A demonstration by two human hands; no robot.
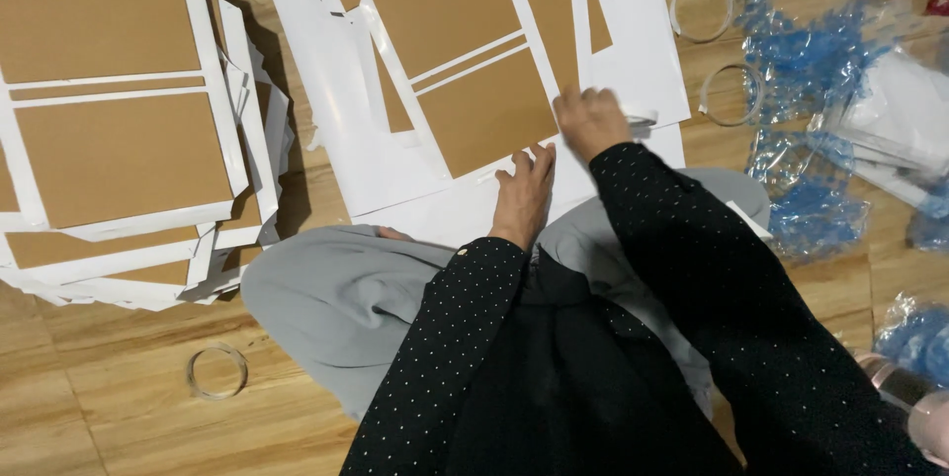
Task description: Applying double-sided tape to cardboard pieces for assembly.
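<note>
Head view: left hand (524, 194) lies flat, fingers open, on the white sheet (445, 199); right hand (590, 120) pinches a white strip (638, 118), which might tear if pulled unevenly.

Head view, steeply down, close

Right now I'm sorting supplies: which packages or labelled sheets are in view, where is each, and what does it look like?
Sheet pile: far left on the floor, white sheets with brown rectangular panels.
Front sheets: centre, same white and brown, under the left hand and right hand.
Plastic bags: right, crumpled, clear with blue.
White packets: far right, flat, wrapped.
</note>
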